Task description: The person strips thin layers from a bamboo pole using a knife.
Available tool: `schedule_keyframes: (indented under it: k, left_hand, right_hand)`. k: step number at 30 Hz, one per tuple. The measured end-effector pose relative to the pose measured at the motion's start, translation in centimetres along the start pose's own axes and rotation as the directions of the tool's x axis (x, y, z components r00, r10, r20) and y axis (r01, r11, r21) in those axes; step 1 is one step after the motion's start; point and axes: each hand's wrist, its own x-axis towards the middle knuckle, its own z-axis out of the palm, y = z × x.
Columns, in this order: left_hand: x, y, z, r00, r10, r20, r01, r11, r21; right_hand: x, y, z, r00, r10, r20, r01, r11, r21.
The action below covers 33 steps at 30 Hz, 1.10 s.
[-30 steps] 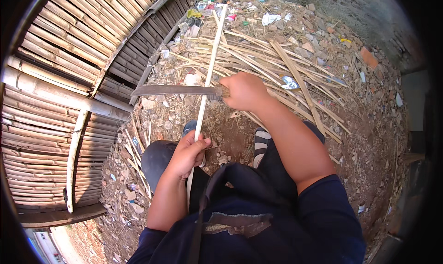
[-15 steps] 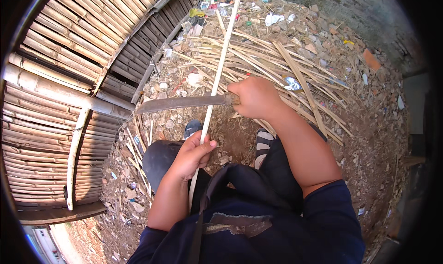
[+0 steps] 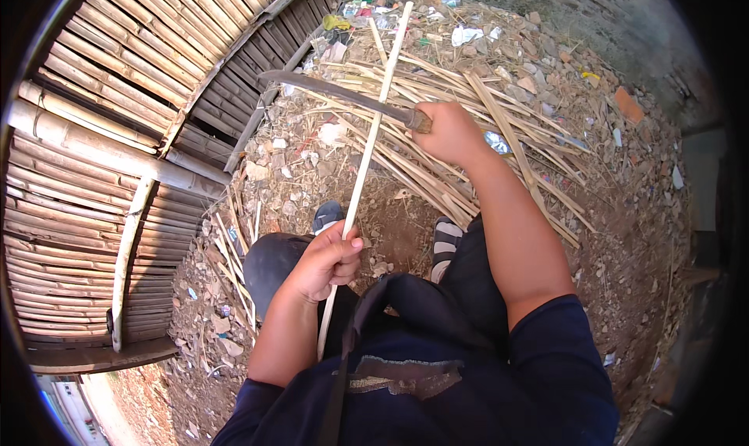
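A long, pale bamboo strip (image 3: 363, 167) slants up from beside my lap, its far end over the littered ground. Low on the strip, the fingers of my left hand (image 3: 331, 262) are closed around it, thumb along its side. My right hand (image 3: 446, 134) is wrapped round the short handle of a machete (image 3: 343, 95). The dark blade points left and crosses the upper part of the strip; its curved tip reaches toward the bamboo wall. Whether the edge bites into the strip I cannot tell.
Many split bamboo strips (image 3: 499, 134) lie heaped on the ground ahead, with a few more (image 3: 232, 262) by my left knee. A bamboo-slat wall (image 3: 86, 149) stands close on the left. Stones, plastic scraps and an orange brick piece (image 3: 628, 104) litter the dirt.
My right hand has moved away from me and slightly right, carrying the machete farther up the strip. The blade now tilts with its tip raised away. My left hand keeps its grip.
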Motion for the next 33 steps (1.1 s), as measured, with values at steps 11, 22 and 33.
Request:
schedule_keyframes:
  k: [11,22,33]
  left_hand:
    - [0.5,-1.2,0.7,0.985,-0.019,-0.173,0.045,0.988,0.151]
    - [0.4,-1.8,0.4,0.984,0.033,-0.173,0.012,0.967,0.253]
    - [0.9,-1.7,0.9,0.971,0.096,-0.217,-0.026,0.951,0.307]
  right_hand:
    - [-2.3,-1.2,-0.4,0.970,-0.217,0.113,0.233,0.961,-0.152]
    - [-2.5,-2.6,-1.2,0.958,-0.115,0.264,0.153,0.980,-0.130]
    - [-0.8,-1.0,-0.2,0.986,-0.037,0.166,0.021,0.995,0.094]
